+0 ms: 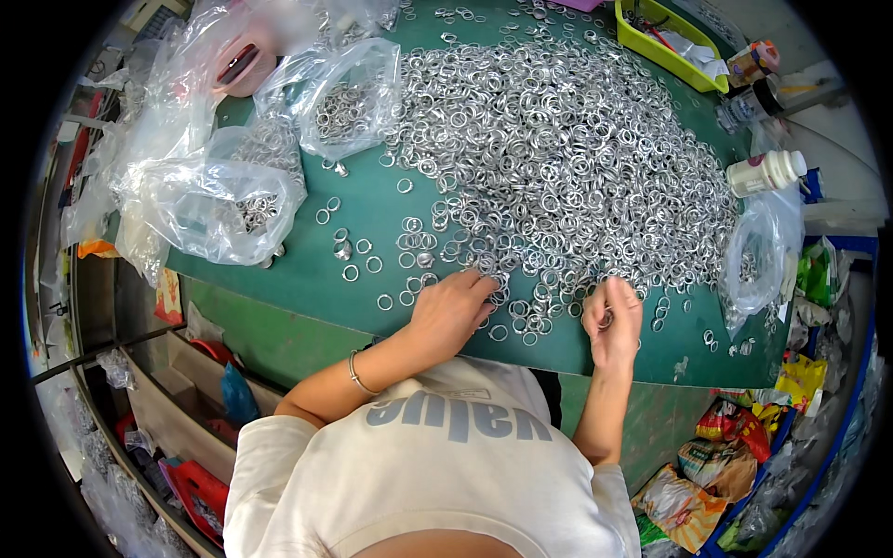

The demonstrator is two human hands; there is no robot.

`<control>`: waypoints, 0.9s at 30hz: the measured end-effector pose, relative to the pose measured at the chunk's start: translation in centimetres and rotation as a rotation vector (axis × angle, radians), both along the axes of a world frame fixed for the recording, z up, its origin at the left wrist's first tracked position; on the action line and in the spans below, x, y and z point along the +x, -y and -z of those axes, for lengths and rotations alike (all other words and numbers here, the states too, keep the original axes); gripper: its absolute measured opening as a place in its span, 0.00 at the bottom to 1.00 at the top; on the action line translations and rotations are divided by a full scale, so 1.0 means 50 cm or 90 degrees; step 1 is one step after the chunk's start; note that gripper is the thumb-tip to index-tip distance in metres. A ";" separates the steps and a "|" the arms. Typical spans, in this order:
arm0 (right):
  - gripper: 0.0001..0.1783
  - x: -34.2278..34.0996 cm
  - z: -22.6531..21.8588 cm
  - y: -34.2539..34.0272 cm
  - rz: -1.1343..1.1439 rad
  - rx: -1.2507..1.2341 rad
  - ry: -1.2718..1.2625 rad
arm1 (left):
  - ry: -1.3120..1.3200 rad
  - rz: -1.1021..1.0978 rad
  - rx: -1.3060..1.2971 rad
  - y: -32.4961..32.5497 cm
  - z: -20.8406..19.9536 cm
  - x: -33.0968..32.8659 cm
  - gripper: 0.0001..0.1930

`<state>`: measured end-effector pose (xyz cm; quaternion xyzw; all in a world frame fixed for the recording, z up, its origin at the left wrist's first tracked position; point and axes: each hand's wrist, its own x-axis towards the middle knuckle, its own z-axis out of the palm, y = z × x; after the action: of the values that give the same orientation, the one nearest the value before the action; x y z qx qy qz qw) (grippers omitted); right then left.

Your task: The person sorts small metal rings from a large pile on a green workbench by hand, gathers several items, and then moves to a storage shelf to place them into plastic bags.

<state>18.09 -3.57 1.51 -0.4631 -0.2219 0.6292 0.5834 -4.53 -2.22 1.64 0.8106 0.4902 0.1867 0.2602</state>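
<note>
A broad heap of silver metal rings (567, 139) covers much of the green tabletop (307, 290). At its near edge, my left hand (453, 312) rests palm down, fingers curled in among the rings. Its fingertips are partly hidden, so what they pinch does not show. My right hand (616, 321) is raised a little by the table's front edge, its fingers closed around a silver ring (606, 319). Several loose rings (535, 321) lie between my hands. A looser group of rings (349, 249) is spread out to the left of my left hand.
Clear plastic bags with rings (219, 209) stand at the left, beside a pink container (246, 65). A yellow-green basket (665, 42) is at the back right. Along the right edge are a white bottle (765, 174) and another plastic bag (758, 246). Colourful packets (716, 465) fill a low shelf.
</note>
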 end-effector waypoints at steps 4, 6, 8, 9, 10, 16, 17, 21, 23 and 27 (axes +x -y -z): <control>0.03 -0.034 0.002 0.014 -0.157 0.110 0.624 | -0.005 -0.011 -0.019 -0.003 0.009 -0.004 0.08; 0.05 -0.045 0.005 0.017 -0.214 0.180 0.832 | -0.005 -0.021 0.009 -0.004 0.018 -0.008 0.07; 0.05 -0.053 0.008 0.014 -0.215 0.228 0.941 | 0.005 -0.033 0.009 -0.005 0.014 -0.009 0.06; 0.04 -0.053 0.012 0.014 -0.210 0.235 0.933 | 0.010 -0.038 0.009 -0.005 0.011 -0.009 0.05; 0.04 -0.054 0.017 0.013 -0.205 0.245 0.923 | 0.013 -0.046 0.010 -0.005 0.007 -0.010 0.05; 0.06 -0.022 0.017 0.018 -0.119 0.030 0.232 | 0.041 -0.112 0.006 -0.003 -0.001 -0.027 0.07; 0.07 -0.015 0.017 0.018 -0.084 -0.031 0.013 | 0.032 -0.125 0.011 -0.002 -0.003 -0.028 0.07; 0.06 -0.013 0.015 0.003 -0.067 -0.016 -0.501 | 0.061 -0.068 -0.010 -0.001 -0.029 -0.010 0.11; 0.09 -0.022 0.005 -0.003 -0.037 -0.043 -0.537 | 0.017 -0.031 0.004 0.004 -0.017 0.003 0.13; 0.05 -0.015 -0.001 -0.005 -0.069 -0.068 -0.328 | -0.036 0.008 0.014 0.003 0.009 0.018 0.13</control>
<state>17.32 -3.33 1.55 -0.3055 -0.0568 0.7675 0.5608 -3.62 -2.36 1.21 0.8212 0.4905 0.1675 0.2388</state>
